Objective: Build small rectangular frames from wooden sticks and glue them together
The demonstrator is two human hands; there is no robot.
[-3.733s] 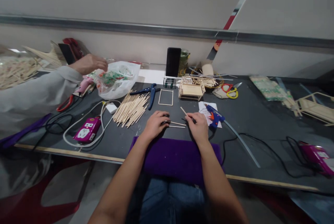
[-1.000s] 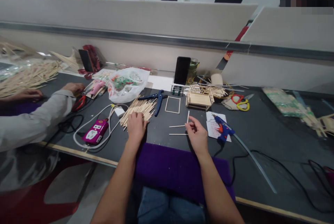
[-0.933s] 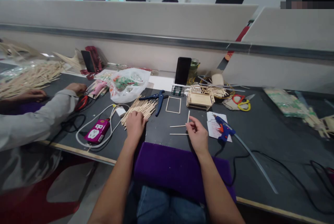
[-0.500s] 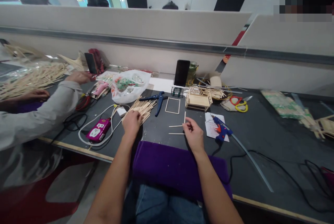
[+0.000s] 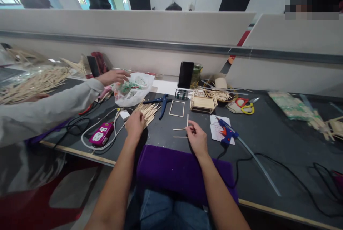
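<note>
My left hand (image 5: 135,125) rests on the near end of a pile of thin wooden sticks (image 5: 147,111) on the dark table (image 5: 262,130); whether its fingers grip a stick is hidden. My right hand (image 5: 196,138) pinches a short upright stick (image 5: 187,120). Two short sticks (image 5: 179,133) lie parallel on the table just left of that hand. A glued stick rectangle (image 5: 177,108) lies behind them, next to blue cutters (image 5: 161,102).
A blue glue gun (image 5: 225,132) lies on white paper to my right, its cord trailing. A small stick model (image 5: 201,102), a phone (image 5: 185,74) and scissors (image 5: 244,104) stand behind. At left a co-worker's hand (image 5: 114,77) reaches a plastic bag (image 5: 133,87); a pink power strip (image 5: 102,133) lies nearby.
My left hand left the two short sticks and went to the stick pile. My right hand holds its stick upright now. The co-worker's hand has risen to the plastic bag.
</note>
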